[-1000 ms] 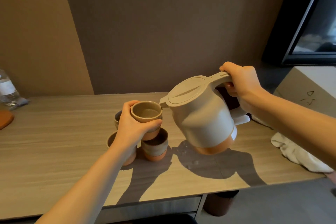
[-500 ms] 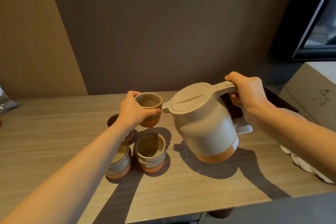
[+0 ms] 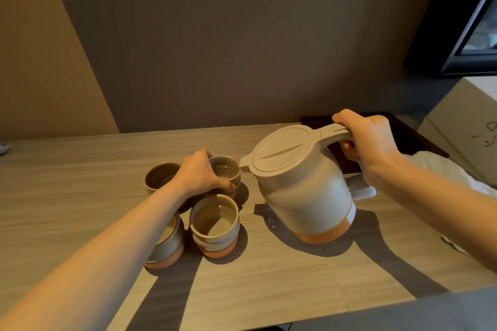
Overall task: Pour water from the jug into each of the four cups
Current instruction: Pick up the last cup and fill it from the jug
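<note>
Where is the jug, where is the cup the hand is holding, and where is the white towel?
jug (image 3: 304, 196), head view, on its pale body below the lid.
held cup (image 3: 227, 169), head view, on its inside, near the rim.
white towel (image 3: 441, 169), head view, on the folded cloth behind the right forearm.

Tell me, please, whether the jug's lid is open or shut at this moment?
Shut. The lid lies flat and flush on the jug, which the right hand holds by its handle.

Dim warm indoor light from above and behind, long hard shadows of both arms and the beige plastic jug (image 3: 304, 183) across the pale wood-grain bench (image 3: 80, 183), wide-angle bending at edges, soft focus throughout, no glare
</note>
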`<state>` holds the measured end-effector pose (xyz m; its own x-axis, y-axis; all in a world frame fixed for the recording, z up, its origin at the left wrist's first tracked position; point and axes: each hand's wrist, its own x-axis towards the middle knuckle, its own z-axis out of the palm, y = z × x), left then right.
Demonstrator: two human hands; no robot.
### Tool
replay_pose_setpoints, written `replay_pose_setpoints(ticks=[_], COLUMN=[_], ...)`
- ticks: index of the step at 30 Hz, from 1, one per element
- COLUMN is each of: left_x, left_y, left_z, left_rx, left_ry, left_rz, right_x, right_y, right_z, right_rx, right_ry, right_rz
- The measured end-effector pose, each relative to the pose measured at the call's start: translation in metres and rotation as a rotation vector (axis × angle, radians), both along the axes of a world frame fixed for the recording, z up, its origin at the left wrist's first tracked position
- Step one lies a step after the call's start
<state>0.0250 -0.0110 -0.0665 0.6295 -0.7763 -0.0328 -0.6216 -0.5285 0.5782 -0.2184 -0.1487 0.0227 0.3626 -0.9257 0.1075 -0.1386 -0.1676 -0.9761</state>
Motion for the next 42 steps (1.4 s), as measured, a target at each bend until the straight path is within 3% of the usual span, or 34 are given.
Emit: replay_pose_setpoints(ticks=[11,17,21,26,30,42], left_x=[-0.003,0.012,0.027,0.047,0.05,0.049], left_y=[0.006,0.025,0.048,0.074,0.085,0.086], left_z=[0.006,0.014,0.012,-0.004,-0.016,-0.017], left_rx=[0.098,-0.017,-0.142,-0.049,-0.116,-0.153], left_ry=[-0.032,-0.043,-0.141,0.108,0.307,0.258], left_rz=[-0.06,-0.056,0.07,0.195,0.215,0.246], right_x=[0.0,0.001,0.004,0.009,0.014,0.019], right_y=[0.007,0.015,0.02,0.027,0.03,0.034], right_z=[-0.001,0.004,0.008,0.01,0.007,0.001], right_rx=[0.003,0.006,0.012,0.007,0.003,0.002], right_ry=[0.008,-0.003,-0.015,-0.017,-0.019,0.02], right_rz=[-0.009,0.014,0.033,0.049,0.046,0.06])
